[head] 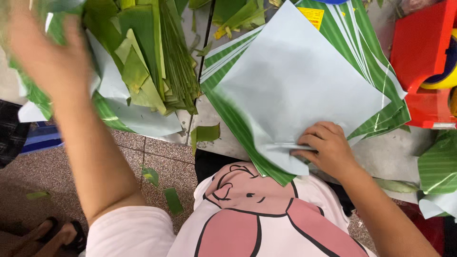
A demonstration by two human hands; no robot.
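Here right hand pinches smooth pale square sheet.

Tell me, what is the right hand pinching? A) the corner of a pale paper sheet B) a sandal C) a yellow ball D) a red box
A: the right hand pinches the near corner of the top pale paper sheet, which lies on a stack of green striped sheets; the red box sits apart, untouched.
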